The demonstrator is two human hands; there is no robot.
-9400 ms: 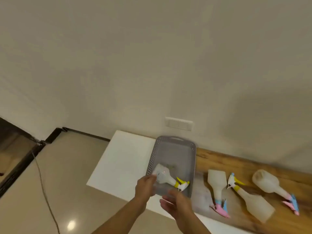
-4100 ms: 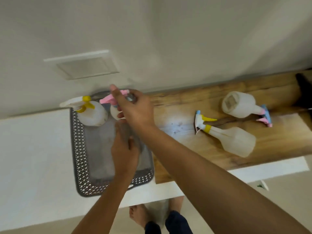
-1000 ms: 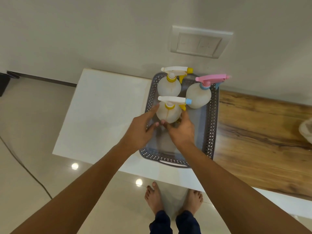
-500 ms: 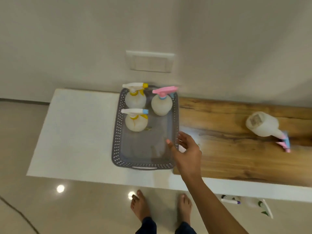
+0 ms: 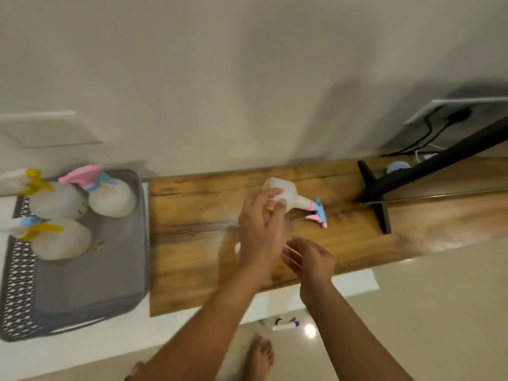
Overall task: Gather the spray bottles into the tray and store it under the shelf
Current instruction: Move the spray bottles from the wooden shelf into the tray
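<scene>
A grey perforated tray rests on the white counter at the left. Three white spray bottles stand in its far end: one with a yellow trigger, one with a pink head, one with a blue and yellow head. A fourth white bottle with a pink and blue trigger lies on its side on the wooden board. My left hand is spread over its base, fingertips touching it, not closed. My right hand hovers open just in front, holding nothing.
A black stand with a slanted arm rests on the board's right part. A wall socket with black cables is at the far right. Small items lie on the floor under the counter, near my bare feet.
The view has swung right, putting the tray at the left edge. My left hand has come into view and reached the lying bottle; my right hand has moved from the tray's side to the board.
</scene>
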